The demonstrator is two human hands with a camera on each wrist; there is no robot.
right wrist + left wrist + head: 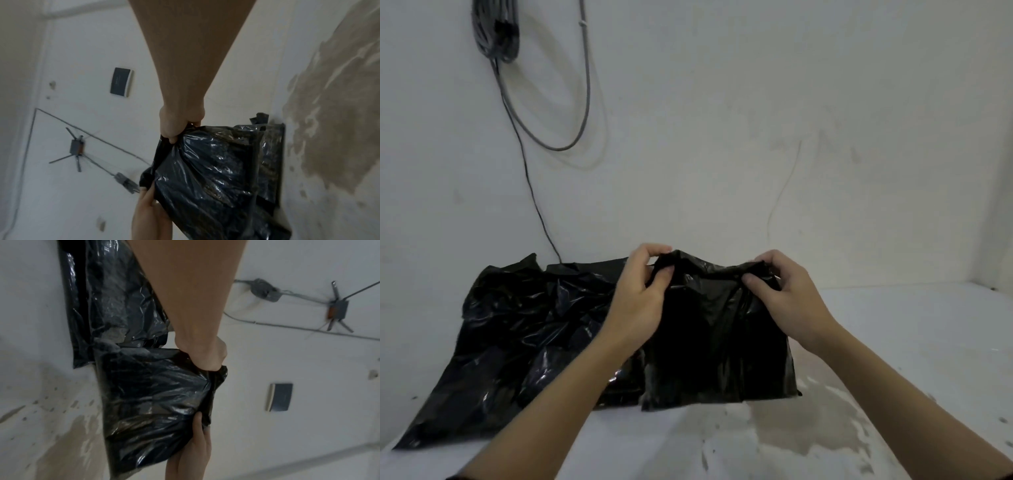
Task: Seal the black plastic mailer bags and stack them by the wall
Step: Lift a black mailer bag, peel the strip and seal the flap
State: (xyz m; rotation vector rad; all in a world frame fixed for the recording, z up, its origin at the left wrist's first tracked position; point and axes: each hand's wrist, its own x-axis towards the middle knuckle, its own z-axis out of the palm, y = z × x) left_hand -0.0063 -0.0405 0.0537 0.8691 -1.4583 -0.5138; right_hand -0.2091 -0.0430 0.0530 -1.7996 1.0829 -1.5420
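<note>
A filled black mailer bag (719, 339) stands on the white table, its lower edge near me and its open top raised toward the wall. My left hand (650, 270) pinches the top left corner of the bag between thumb and fingers. My right hand (760, 274) pinches the top right corner the same way. The left wrist view shows the bag (152, 402) with my left hand (205, 358) gripping its edge. In the right wrist view my right hand (176, 129) grips the bag (216, 178). A crumpled pile of black mailer bags (517, 318) lies left of it, by the wall.
The white wall (722, 154) stands right behind the bags. Grey cables (558, 137) hang on it at the upper left. The white table (893, 342) has a worn, stained patch (808, 428) in front of the held bag.
</note>
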